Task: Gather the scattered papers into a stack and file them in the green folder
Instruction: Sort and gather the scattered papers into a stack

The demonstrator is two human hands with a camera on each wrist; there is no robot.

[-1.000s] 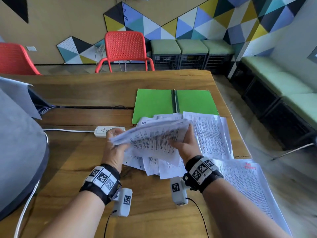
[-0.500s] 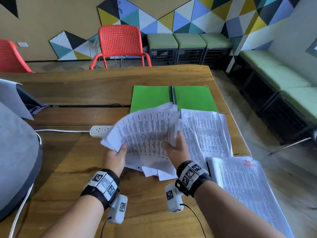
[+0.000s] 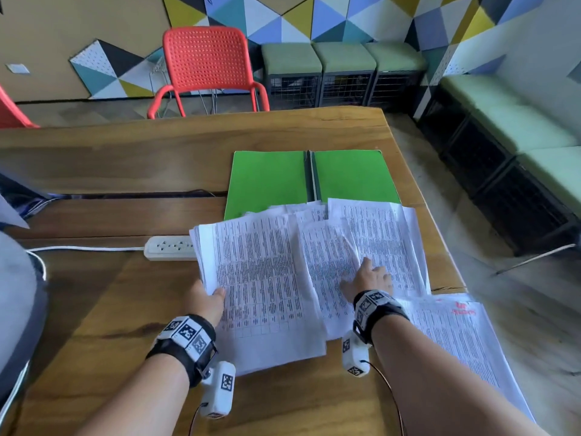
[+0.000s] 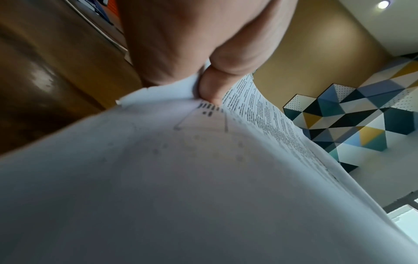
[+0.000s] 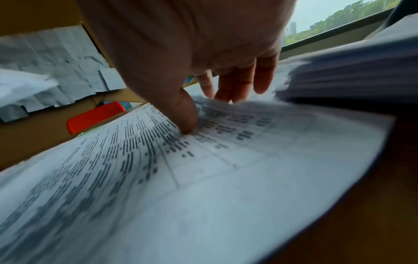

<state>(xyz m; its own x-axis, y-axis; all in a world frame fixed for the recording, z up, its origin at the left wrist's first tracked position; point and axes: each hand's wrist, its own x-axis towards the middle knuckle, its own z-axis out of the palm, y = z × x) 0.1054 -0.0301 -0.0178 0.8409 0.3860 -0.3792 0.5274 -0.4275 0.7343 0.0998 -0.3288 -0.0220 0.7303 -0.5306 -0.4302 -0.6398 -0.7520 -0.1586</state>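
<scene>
The green folder [image 3: 267, 180] lies open and flat on the wooden table [image 3: 125, 158], beyond the papers. A thick stack of printed papers [image 3: 261, 287] lies on the table in front of it. My left hand [image 3: 217, 294] pinches the stack's left edge, thumb on top; the left wrist view shows the thumb [image 4: 210, 89] pressed on that paper stack [image 4: 203, 178]. To the right, loose printed sheets [image 3: 383, 234] overlap one another. My right hand [image 3: 367, 275] rests on them with fingers extended, and its thumb [image 5: 185, 116] presses on a sheet [image 5: 203, 178].
A second bundle of paper with red print [image 3: 462, 341] lies at the table's right edge, partly under my right forearm. A white power strip [image 3: 169, 247] with its cable sits left of the stack. A grey object [image 3: 15, 309] fills the left side. A red chair [image 3: 207, 67] stands behind the table.
Both hands held the stack lifted and tilted; now it lies flat on the table. The right hand has let go and moved right onto the loose sheets. The left hand keeps its grip.
</scene>
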